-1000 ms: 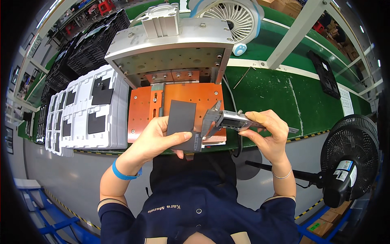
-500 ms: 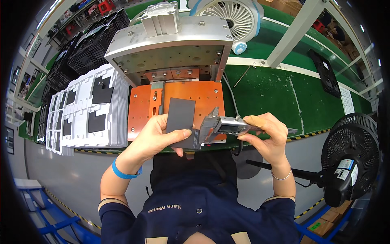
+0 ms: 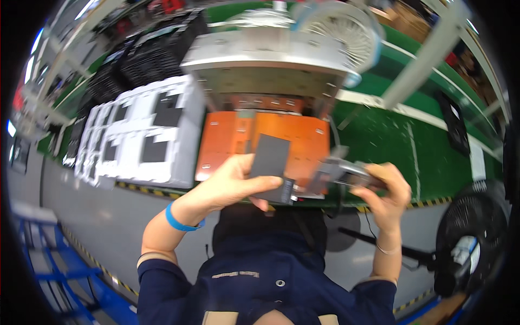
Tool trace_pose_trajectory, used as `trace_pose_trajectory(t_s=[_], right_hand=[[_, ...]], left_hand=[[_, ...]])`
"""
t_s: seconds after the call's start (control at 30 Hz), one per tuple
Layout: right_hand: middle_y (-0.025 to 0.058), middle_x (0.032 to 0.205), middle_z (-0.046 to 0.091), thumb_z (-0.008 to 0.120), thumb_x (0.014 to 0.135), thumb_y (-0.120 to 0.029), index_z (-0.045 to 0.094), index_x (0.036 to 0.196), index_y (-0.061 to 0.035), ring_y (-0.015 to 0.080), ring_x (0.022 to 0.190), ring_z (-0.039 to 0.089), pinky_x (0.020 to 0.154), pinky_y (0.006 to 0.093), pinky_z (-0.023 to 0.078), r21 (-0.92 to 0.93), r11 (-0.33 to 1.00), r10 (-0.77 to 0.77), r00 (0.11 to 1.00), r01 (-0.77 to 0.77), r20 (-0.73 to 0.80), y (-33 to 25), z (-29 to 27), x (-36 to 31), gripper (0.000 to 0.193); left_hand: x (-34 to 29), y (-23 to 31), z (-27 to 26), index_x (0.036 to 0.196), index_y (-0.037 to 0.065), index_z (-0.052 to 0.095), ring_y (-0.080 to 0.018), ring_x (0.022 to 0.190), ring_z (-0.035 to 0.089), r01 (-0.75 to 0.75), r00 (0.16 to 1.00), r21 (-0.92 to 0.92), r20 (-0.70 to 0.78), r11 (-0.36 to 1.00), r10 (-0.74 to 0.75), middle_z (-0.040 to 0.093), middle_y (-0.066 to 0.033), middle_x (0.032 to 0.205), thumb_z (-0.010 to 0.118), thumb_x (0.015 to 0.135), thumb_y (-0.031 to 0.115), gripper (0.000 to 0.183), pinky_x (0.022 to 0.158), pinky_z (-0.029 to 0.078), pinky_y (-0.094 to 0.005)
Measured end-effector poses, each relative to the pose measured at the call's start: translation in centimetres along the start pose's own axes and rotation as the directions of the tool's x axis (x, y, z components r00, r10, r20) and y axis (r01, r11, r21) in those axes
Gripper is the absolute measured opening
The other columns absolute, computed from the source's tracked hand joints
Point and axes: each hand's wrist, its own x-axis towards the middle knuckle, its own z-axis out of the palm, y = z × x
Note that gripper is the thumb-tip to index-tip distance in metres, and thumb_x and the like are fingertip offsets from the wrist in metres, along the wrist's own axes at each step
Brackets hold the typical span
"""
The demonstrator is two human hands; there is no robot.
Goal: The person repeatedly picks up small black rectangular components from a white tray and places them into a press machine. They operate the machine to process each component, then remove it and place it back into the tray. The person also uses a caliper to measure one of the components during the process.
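My left hand (image 3: 238, 181) pinches a dark grey flat rectangular piece (image 3: 271, 157), thumb across its face. The piece has small printed marks near its lower right corner. My right hand (image 3: 387, 192) grips a digital caliper (image 3: 346, 172) by its body and beam, fingers closed around it. The caliper's jaws point left toward the grey piece, with a small gap between them; motion smears them, so their spread cannot be made out. Both hands are in front of an orange base plate (image 3: 292, 124) that lies under a silver metal press frame (image 3: 265, 51).
Stacked white trays (image 3: 181, 135) with dark pieces stand left of the press, and black tray stacks (image 3: 151, 59) behind them. A white fan (image 3: 341, 32) is at the back. On the green bench (image 3: 379, 135) at right lies a black tray (image 3: 452, 122). A black fan (image 3: 471, 233) stands at far right.
The whole view has swung, so the bench and press appear farther right and are blurred. The caliper has drawn slightly away from the grey piece. Both hands keep their holds.
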Motion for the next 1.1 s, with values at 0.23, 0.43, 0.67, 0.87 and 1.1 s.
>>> trace_pose_trajectory(t_s=[0.23,0.43,0.67,0.87,1.1], right_hand=[[-0.001,0.094,0.056,0.071,0.081,0.001,0.058,0.12,0.0044,0.0066,0.084,0.056,0.076,0.0178,0.044,0.117,0.933,0.356,0.92,-0.34,-0.165,7.9,-5.0,-2.6,0.041],[-0.0071,0.075,0.05,0.08,0.077,-0.011,0.065,0.115,0.001,0.0025,0.064,0.041,0.055,0.0183,0.032,-0.192,0.843,0.46,0.858,-0.503,-0.229,20.8,-5.9,-5.5,0.042],[0.0068,0.084,0.052,0.078,0.078,-0.019,0.068,0.105,-0.0013,0.0188,0.073,0.052,0.065,0.0309,0.043,-0.504,0.772,0.274,0.919,-0.386,-0.284,20.5,-5.1,-5.0,0.034],[0.0106,0.093,0.057,0.072,0.083,-0.025,0.066,0.11,-0.0056,0.0296,0.09,0.052,0.082,0.0409,0.043,-0.735,0.602,0.211,0.95,-0.311,-0.23,19.7,-4.6,-5.5,0.033],[0.0114,0.105,0.059,0.068,0.079,0.0,0.064,0.111,-0.002,0.0295,0.1,0.053,0.088,0.0395,0.042,-0.634,0.771,-0.215,0.962,0.063,-0.166,4.0,1.4,0.2,0.032]], left_hand=[[-6.5,3.9,-11.3,0.109,0.002,0.065,-0.0081,0.075,0.063,-0.143,0.695,0.606,-0.501,0.783,0.515,0.066,-0.0025,0.095,0.063,0.091,0.012,0.021,0.061,0.048,-0.0224],[-7.9,1.6,-27.1,0.109,0.006,0.071,-0.0281,0.095,0.064,0.212,0.312,0.912,-0.404,0.352,0.86,0.065,-0.0138,0.106,0.058,0.079,-0.004,0.034,0.085,0.05,-0.0331],[-4.1,-3.1,-31.7,0.124,0.013,0.063,-0.039,0.123,0.045,0.422,0.524,0.878,-0.439,0.225,0.73,0.052,-0.0185,0.134,0.047,0.086,0.001,0.043,0.105,0.039,-0.0425],[-5.0,-4.1,-30.5,0.131,0.016,0.059,-0.0413,0.133,0.037,0.39,0.626,0.895,-0.43,0.217,0.651,0.041,-0.0203,0.146,0.041,0.09,0.009,0.045,0.111,0.031,-0.046],[-5.8,-1.1,-24.3,0.125,0.005,0.059,-0.0388,0.13,0.04,0.162,0.615,0.983,-0.17,0.088,0.77,0.05,-0.0169,0.138,0.054,0.086,0.009,0.039,0.108,0.035,-0.0457]])
